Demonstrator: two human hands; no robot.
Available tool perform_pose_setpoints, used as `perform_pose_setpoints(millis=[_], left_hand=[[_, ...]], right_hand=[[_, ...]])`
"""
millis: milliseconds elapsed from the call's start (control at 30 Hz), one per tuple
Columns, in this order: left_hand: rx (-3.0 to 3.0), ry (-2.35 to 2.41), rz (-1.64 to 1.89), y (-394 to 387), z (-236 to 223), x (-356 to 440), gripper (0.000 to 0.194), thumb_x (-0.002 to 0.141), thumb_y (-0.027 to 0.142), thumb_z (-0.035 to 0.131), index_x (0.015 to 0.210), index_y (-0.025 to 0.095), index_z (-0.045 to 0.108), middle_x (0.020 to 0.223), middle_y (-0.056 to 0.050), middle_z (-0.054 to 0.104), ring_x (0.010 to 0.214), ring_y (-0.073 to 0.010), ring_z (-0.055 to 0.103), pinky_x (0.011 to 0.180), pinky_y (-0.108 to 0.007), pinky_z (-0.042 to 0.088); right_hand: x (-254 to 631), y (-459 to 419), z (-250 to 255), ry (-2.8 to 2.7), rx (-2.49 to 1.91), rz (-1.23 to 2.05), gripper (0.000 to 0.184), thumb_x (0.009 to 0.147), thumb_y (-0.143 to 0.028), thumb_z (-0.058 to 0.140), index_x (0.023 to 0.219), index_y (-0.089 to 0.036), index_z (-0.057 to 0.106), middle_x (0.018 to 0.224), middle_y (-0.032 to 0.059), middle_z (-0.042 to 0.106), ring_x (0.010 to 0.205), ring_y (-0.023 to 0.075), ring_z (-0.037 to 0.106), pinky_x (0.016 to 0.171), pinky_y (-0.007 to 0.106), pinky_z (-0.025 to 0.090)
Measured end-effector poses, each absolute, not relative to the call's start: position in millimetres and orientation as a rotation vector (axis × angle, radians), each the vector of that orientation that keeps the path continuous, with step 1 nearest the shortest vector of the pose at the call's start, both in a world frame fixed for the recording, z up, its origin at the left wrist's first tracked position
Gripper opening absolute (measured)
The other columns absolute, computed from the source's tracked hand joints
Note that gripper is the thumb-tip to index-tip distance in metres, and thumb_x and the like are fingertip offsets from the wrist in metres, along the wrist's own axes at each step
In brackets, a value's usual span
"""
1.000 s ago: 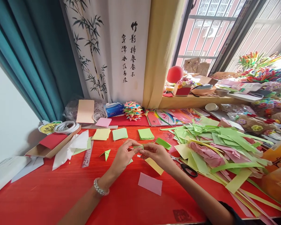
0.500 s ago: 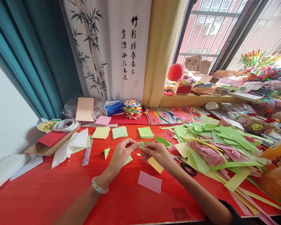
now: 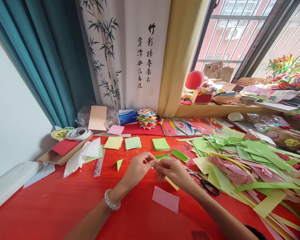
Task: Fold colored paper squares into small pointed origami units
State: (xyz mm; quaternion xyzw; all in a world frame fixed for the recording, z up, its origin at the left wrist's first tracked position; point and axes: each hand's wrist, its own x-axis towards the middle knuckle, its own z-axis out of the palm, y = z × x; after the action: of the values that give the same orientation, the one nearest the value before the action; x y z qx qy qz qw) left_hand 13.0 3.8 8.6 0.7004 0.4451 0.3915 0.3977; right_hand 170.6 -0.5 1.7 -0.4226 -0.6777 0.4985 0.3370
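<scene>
My left hand (image 3: 140, 170) and my right hand (image 3: 173, 171) meet above the red table, fingertips pinched together. Between them is a small piece of folded light green paper, almost wholly covered by the fingers. A pink paper rectangle (image 3: 165, 199) lies nearer me, below the hands. Part of a yellow paper (image 3: 172, 184) shows under my right hand. To the left, a folded green paper piece (image 3: 118, 164) rests by itself. Behind the hands are green paper (image 3: 180, 155) and square stacks in yellow (image 3: 113, 142), pale green (image 3: 133, 143) and bright green (image 3: 161, 144).
Black-handled scissors (image 3: 210, 187) lie right of my right hand, beside a heap of paper strips (image 3: 255, 156). A clear ruler (image 3: 99, 165) and a cardboard tray (image 3: 62, 156) are on the left. At the back sits a colourful paper ornament (image 3: 147, 119).
The whole view has shifted, so things appear farther right. My hands have drawn closer and turned, and the folded green paper that showed between the fingertips is now mostly hidden.
</scene>
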Motion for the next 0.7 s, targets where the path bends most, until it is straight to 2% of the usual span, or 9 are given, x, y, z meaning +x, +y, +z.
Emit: perform_pose_setpoints(millis=[133, 300, 467, 600, 700], left_hand=[[1.794, 1.205, 1.08, 2, 8, 14, 0.022, 0.082, 0.029, 0.047, 0.062, 0.018, 0.047, 0.06, 0.004, 0.047, 0.06, -0.0104, 0.042, 0.058, -0.021, 0.034], [1.707, 1.172, 0.994, 3, 7, 12, 0.015, 0.081, 0.03, 0.047, 0.074, 0.019, 0.053, 0.069, 0.003, 0.054, 0.063, -0.0107, 0.047, 0.057, -0.021, 0.036], [1.729, 1.253, 1.041, 5, 7, 7, 0.022, 0.081, 0.032, 0.048, 0.064, 0.018, 0.05, 0.056, 0.005, 0.047, 0.053, -0.0092, 0.042, 0.05, -0.019, 0.034], [1.665, 1.159, 0.926, 11, 4, 5, 0.024, 0.081, 0.035, 0.047, 0.069, 0.017, 0.056, 0.064, 0.001, 0.06, 0.063, -0.0125, 0.054, 0.06, -0.022, 0.042], [1.727, 1.206, 0.945, 12, 6, 5, 0.026, 0.082, 0.036, 0.045, 0.069, 0.018, 0.058, 0.065, 0.0, 0.061, 0.065, -0.0132, 0.056, 0.063, -0.023, 0.043]], right_hand=[[170, -2, 2, -1.785, -1.094, 1.308, 0.026, 0.08, -0.034, 0.052, 0.063, -0.015, 0.055, 0.055, 0.0019, 0.06, 0.051, 0.0156, 0.062, 0.051, 0.024, 0.047], [170, 2, 2, -1.685, -1.073, 1.333, 0.024, 0.079, -0.035, 0.053, 0.066, -0.015, 0.055, 0.058, 0.0019, 0.06, 0.05, 0.0151, 0.061, 0.051, 0.025, 0.048], [171, 5, 1, -1.676, -1.096, 1.334, 0.025, 0.079, -0.038, 0.053, 0.068, -0.016, 0.055, 0.062, 0.0027, 0.061, 0.053, 0.0158, 0.062, 0.053, 0.026, 0.049], [174, 5, -2, -1.716, -1.227, 1.156, 0.025, 0.08, -0.037, 0.052, 0.065, -0.017, 0.053, 0.055, 0.0002, 0.058, 0.052, 0.0145, 0.059, 0.052, 0.024, 0.045], [172, 3, -3, -1.727, -1.213, 1.114, 0.026, 0.082, -0.037, 0.049, 0.064, -0.018, 0.049, 0.055, -0.0012, 0.057, 0.049, 0.0128, 0.057, 0.05, 0.022, 0.043]])
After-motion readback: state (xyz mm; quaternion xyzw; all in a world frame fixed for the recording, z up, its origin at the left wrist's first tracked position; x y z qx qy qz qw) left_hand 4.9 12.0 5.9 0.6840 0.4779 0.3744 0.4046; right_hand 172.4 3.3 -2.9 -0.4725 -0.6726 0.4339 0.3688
